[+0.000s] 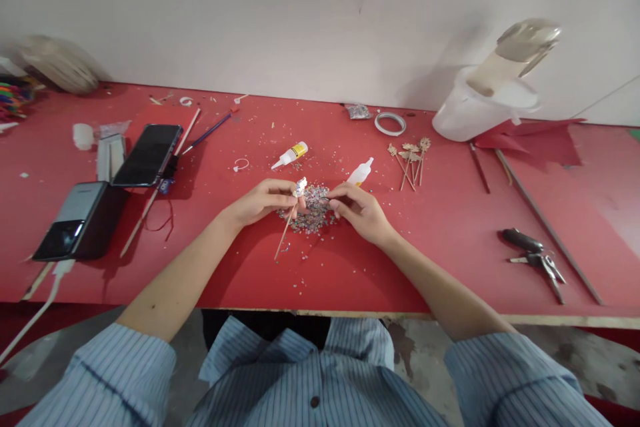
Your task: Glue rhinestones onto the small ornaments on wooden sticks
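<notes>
My left hand (263, 201) pinches a thin wooden stick (284, 237), which slants down toward me. At the stick's upper end, a whitish, glittery head (301, 187) stands just above my fingertips. My right hand (363, 212) is closed in a pinch at the right side of a heap of small shiny chips (311, 221). A small dark tip shows at its fingers, too little to name. Behind the heap lies a glue bottle with a yellow label (293, 155). Another white bottle (361, 172) lies just beyond my right hand.
Several sticks with carved wooden heads (411, 155) lie to the right, near a tape roll (391, 123) and a white bucket (463, 110). Keys (543, 260) are at the right front. A phone (149, 155) and power bank (80, 220) with a cable sit left. Loose chips are scattered on the red tabletop (350, 287).
</notes>
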The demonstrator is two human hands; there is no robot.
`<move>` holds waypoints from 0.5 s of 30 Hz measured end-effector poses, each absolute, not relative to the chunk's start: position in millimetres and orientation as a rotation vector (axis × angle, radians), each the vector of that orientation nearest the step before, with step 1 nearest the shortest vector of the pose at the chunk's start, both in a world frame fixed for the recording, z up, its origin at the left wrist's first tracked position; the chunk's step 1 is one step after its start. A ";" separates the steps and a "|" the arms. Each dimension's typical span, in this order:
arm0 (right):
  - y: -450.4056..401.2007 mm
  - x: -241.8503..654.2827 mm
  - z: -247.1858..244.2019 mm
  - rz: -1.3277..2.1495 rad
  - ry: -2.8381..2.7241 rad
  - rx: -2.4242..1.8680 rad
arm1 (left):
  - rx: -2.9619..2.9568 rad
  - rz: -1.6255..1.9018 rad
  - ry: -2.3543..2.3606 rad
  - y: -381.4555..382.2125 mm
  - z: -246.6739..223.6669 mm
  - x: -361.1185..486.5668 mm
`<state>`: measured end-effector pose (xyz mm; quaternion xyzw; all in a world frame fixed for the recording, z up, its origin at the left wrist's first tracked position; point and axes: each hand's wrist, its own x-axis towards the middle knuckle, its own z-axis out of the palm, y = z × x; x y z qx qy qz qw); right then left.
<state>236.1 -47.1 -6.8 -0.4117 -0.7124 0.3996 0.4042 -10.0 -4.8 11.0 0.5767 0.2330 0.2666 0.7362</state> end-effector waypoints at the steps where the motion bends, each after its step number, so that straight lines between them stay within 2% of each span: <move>1: -46.9 236.5 -6.5 1.023 -1.775 -1.041 | 1.261 0.548 0.494 -6.2 11.3 -9.1; 8: -48.0 236.4 -3.5 1.214 -1.674 -0.977 | 1.271 0.382 0.434 -13.8 13.6 -2.1; 15: -55.0 229.7 1.6 1.524 -1.728 -0.828 | 1.262 0.630 0.450 -7.3 11.3 -4.4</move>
